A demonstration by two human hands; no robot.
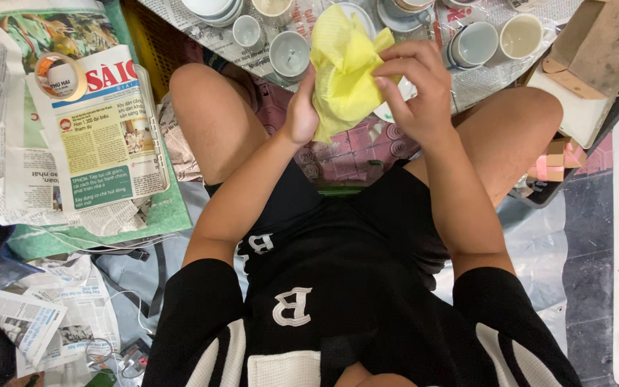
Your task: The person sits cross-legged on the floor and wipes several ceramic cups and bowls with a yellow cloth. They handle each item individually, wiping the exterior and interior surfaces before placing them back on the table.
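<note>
A crumpled yellow cloth (342, 72) is held up above my knees by both hands. My left hand (300, 109) grips its left side from beneath. My right hand (415, 84) closes over its right side, fingers curled on top. A white item peeks out below the cloth by my right hand; what it is I cannot tell. Just beyond the cloth stand several pale ceramic cups (289, 52) and bowls on spread newspaper.
A stack of newspapers (102, 129) with a roll of tape (60, 77) on top lies at the left. A cardboard box (596, 43) sits at the upper right. Two mugs (499, 39) lie near it. Loose newspaper sheets (44, 315) cover the floor at lower left.
</note>
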